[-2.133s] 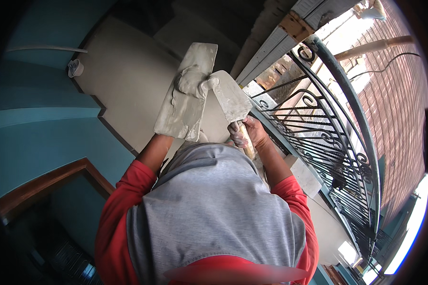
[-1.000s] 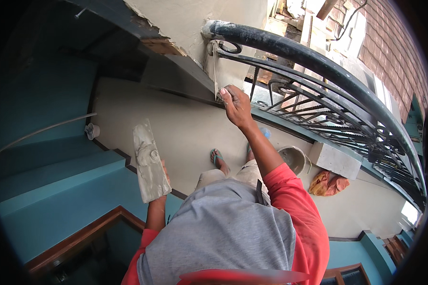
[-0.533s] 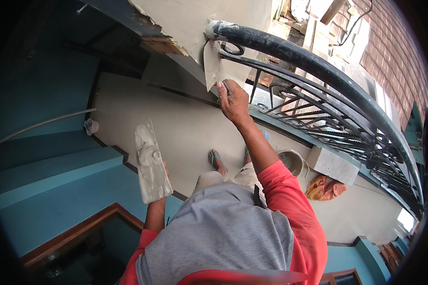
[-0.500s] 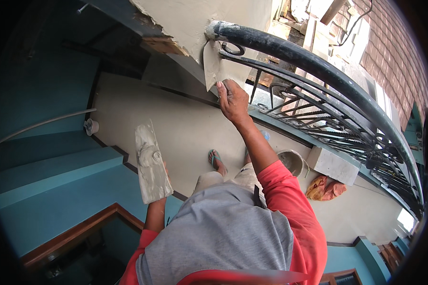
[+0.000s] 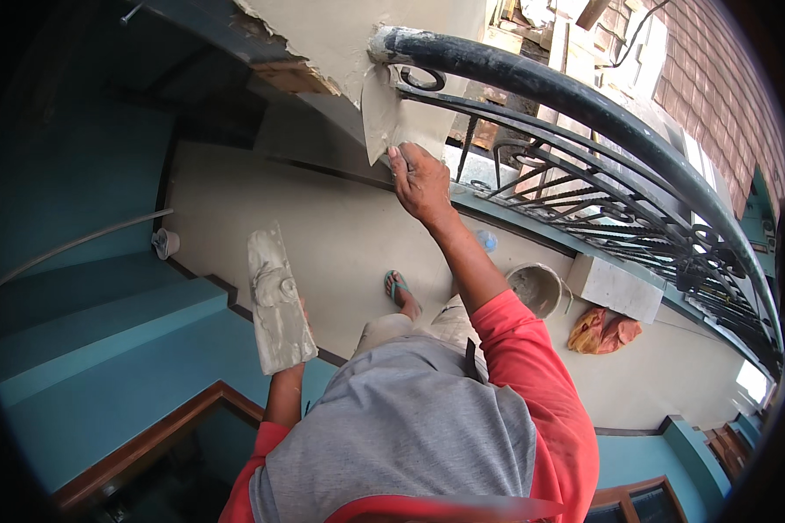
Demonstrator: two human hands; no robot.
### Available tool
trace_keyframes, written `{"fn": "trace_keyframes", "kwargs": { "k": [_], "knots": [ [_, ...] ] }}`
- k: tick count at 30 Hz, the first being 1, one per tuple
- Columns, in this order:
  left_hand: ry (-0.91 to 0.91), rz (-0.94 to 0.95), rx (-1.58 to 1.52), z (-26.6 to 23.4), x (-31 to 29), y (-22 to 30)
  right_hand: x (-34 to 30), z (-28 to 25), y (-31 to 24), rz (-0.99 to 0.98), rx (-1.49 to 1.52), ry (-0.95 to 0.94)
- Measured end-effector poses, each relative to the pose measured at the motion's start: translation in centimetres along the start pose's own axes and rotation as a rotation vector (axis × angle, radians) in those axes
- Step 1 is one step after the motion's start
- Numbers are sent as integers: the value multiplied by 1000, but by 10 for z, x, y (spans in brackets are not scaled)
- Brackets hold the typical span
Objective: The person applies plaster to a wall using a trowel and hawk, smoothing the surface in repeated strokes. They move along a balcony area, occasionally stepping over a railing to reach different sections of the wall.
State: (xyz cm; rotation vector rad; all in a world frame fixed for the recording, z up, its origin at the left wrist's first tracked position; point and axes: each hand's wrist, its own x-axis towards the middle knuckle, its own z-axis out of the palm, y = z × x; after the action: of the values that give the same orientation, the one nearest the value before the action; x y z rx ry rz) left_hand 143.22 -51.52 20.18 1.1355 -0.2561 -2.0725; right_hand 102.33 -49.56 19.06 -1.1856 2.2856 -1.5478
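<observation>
My right hand [image 5: 421, 181] is closed on a wide putty knife [image 5: 380, 118], its thumb along the near edge of the blade. The blade lies against the cream wall [image 5: 340, 39], just below the end of the black handrail [image 5: 532, 83]. Lower left, my left hand [image 5: 307, 324] holds a long rectangular plastering trowel [image 5: 275, 336] from beneath. Grey-white putty is spread over its upturned face, with a lump near the middle. Most of the left hand is hidden under the trowel; a few fingers show at its right edge.
The wrought-iron railing [image 5: 584, 196] curves along the right. By its foot are a bucket [image 5: 535, 291], a pale block [image 5: 617, 288] and an orange cloth or bag [image 5: 604, 331]. A teal ledge [image 5: 113, 318] runs along the left, near a small white pot [image 5: 166, 243].
The view has shifted slightly, so the railing and wall sit a little farther left. The putty knife stays against the wall below the handrail; both hands keep their hold.
</observation>
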Motion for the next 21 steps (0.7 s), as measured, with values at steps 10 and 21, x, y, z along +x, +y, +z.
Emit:
{"fn": "trace_keyframes", "kwargs": {
  "k": [10, 21],
  "knots": [
    [115, -32, 143, -5, 12, 13, -49, 11, -7, -92, 81, 49],
    [17, 12, 217, -82, 50, 27, -6, 10, 1, 83, -4, 110]
  ]
}}
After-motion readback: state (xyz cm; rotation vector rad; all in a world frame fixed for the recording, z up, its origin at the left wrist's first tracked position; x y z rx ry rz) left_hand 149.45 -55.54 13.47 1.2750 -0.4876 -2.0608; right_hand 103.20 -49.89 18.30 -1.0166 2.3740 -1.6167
